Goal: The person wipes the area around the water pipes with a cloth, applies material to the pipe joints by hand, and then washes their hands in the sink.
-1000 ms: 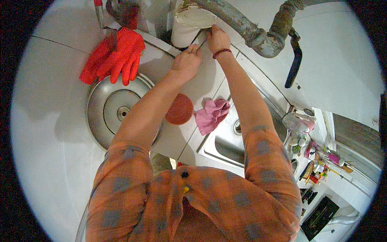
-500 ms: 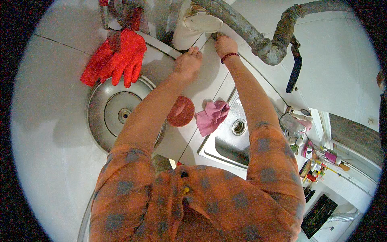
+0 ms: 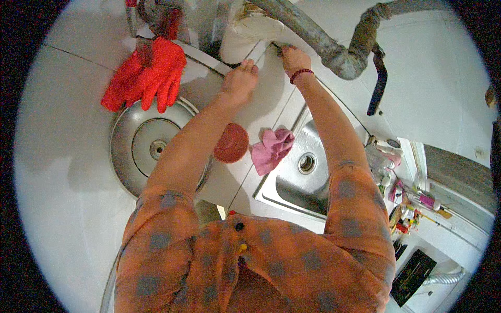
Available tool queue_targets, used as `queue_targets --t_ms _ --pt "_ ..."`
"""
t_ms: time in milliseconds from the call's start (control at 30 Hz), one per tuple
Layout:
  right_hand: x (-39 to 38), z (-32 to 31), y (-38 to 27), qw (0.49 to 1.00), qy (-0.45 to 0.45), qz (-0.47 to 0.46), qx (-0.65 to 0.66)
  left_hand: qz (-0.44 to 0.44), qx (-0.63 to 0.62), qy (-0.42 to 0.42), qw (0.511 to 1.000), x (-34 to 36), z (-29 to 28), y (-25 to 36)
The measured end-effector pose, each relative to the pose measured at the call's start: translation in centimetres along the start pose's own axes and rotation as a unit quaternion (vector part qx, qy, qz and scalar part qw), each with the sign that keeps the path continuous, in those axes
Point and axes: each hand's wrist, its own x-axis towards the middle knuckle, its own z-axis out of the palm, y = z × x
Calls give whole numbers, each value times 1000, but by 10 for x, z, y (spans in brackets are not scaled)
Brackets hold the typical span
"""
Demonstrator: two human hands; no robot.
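Observation:
My right hand (image 3: pixel 296 59), with a dark red bead bracelet (image 3: pixel 301 74) at the wrist, is closed at the far back corner of the white countertop (image 3: pixel 269 99). A small dark thing shows by its fingertips, too hidden to name. To its left, my left hand (image 3: pixel 240 83) rests by the counter's back edge, fingers loosely bent and slightly apart, with nothing visible in it. Just beyond the hands stands a thick whitish column (image 3: pixel 245 41) with a ragged, peeling top. A pink cloth (image 3: pixel 273 150) hangs over the rim of the steel sink (image 3: pixel 297 190), nearer to me.
Red rubber gloves (image 3: pixel 154 75) hang at the left above a round metal lid or basin (image 3: pixel 122 141). A reddish round dish (image 3: pixel 231 143) sits beside my left forearm. A grey pipe (image 3: pixel 344 60) with a dark lever (image 3: pixel 378 86) crosses the upper right. Assorted kitchen items (image 3: pixel 409 216) crowd the right.
The view has shifted slightly. My right hand has moved a little to the right; my left hand keeps nearly the same place by the column. The things on the counter have not moved.

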Motion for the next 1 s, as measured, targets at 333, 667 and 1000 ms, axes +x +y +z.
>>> queue_targets --t_ms 333,667,1000 --pt "27 111 -4 960 269 0 76 -1 15 19 1000 -1 5 5" --pt "-1 15 -21 993 83 -35 80 1 39 74 996 -3 3 8" --pt "8 6 -32 992 83 29 93 19 71 -5 997 1 -7 7"
